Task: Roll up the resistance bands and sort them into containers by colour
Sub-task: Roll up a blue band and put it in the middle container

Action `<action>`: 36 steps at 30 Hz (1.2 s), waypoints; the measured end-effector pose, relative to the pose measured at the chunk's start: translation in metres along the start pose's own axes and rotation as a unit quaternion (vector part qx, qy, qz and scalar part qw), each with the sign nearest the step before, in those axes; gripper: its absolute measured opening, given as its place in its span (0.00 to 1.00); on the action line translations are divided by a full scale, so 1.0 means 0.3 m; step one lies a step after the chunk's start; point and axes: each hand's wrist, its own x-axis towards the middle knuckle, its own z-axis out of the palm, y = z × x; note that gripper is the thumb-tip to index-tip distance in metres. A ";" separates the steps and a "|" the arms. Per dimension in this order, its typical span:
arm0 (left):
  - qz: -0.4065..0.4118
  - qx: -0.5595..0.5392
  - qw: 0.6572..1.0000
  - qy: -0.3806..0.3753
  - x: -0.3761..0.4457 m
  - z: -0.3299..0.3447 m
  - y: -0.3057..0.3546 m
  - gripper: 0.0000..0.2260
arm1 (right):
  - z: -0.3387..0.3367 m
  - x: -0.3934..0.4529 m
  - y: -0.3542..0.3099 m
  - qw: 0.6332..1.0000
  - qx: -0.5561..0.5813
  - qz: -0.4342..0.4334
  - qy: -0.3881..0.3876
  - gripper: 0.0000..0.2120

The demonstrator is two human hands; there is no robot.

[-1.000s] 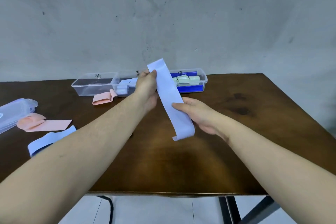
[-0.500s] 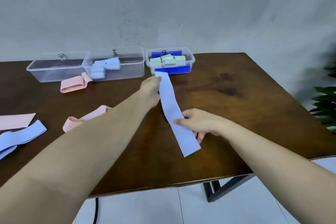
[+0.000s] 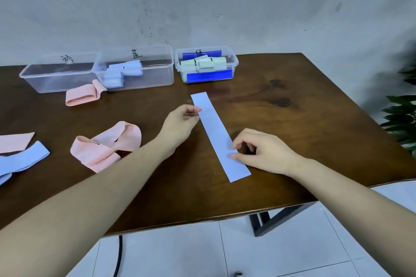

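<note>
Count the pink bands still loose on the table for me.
3: one folded in front of the clear boxes, one crumpled beside the left forearm, one at the table's left edge, cut off by the frame. More may lie out of view.
</note>
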 end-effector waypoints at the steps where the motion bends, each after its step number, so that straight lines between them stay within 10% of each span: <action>1: 0.021 0.014 1.000 -0.010 -0.041 -0.001 -0.009 0.07 | 0.007 -0.019 0.011 0.999 0.016 -0.025 0.013 0.07; 18: 0.270 0.203 0.934 -0.116 -0.357 0.073 -0.094 0.13 | 0.090 -0.109 -0.008 0.987 0.005 -0.153 0.056 0.10; 36: 0.237 0.186 0.953 -0.038 -0.480 0.053 -0.132 0.05 | 0.125 -0.155 -0.094 0.990 0.139 -0.026 0.011 0.06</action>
